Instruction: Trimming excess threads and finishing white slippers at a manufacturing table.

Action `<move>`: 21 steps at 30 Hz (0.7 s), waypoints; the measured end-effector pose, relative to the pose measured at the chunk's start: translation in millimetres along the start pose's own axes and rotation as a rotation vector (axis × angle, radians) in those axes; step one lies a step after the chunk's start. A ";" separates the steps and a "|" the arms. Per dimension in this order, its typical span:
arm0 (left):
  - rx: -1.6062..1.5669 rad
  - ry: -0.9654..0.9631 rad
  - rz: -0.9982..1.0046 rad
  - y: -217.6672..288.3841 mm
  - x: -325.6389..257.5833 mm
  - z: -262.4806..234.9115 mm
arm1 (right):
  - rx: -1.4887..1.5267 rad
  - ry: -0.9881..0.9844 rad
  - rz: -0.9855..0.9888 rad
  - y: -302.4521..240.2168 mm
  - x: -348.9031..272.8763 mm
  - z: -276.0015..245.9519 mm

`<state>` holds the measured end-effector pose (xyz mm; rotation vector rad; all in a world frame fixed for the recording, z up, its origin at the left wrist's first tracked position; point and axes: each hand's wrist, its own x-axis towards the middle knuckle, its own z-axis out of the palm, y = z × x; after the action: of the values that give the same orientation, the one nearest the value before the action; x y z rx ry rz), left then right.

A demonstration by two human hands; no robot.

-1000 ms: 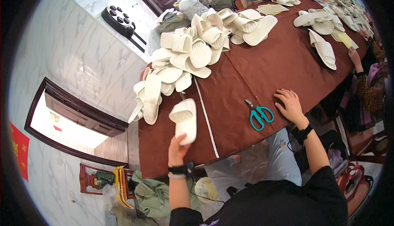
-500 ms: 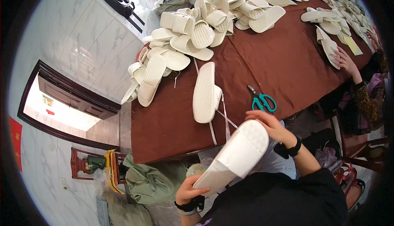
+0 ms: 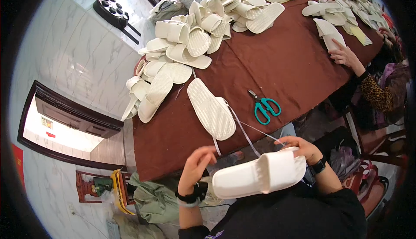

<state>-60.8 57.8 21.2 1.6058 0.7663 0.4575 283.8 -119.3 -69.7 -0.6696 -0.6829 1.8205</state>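
A white slide slipper (image 3: 240, 180) lies tilted sideways over my lap, its strap and smooth upper side facing up. My right hand (image 3: 303, 148) grips it at its right end, fingers closed over the edge near the strap. A thin pale ribbon (image 3: 247, 137) stretches from those fingers to a second slipper (image 3: 211, 111), which rests sole up on the table's near edge. To the left of the held slipper, my left hand (image 3: 197, 167) is raised with its fingers apart, holding nothing. Scissors with teal handles (image 3: 263, 109) lie on the table beyond my right hand.
A dark red cloth covers the table (image 3: 268, 65). Heaped white slippers (image 3: 182, 44) cover its far left side, and another pile (image 3: 342, 11) is at the far right. At the right, another person's hand (image 3: 346, 57) touches a slipper. A green bag (image 3: 160, 200) stands lower left.
My left hand has let go of the held slipper and risen. That slipper has turned from slanting to nearly level. The slipper on the table has swung round, its near end now further right.
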 end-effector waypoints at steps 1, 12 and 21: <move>0.372 0.057 0.171 -0.3 19.6 -2.2 | 0.096 0.039 -0.063 5.4 -5.7 -4.3; 0.865 0.143 0.418 -37.6 109.1 6.3 | 0.250 0.077 -0.208 10.7 -21.1 -7.0; 0.527 1.028 0.612 44.2 37.4 -53.5 | 0.004 0.144 -0.291 -7.6 3.1 -8.7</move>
<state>-61.0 120.2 69.3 2.0731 1.1965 1.7205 293.8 -112.8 -70.5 -0.6557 -0.6446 1.4909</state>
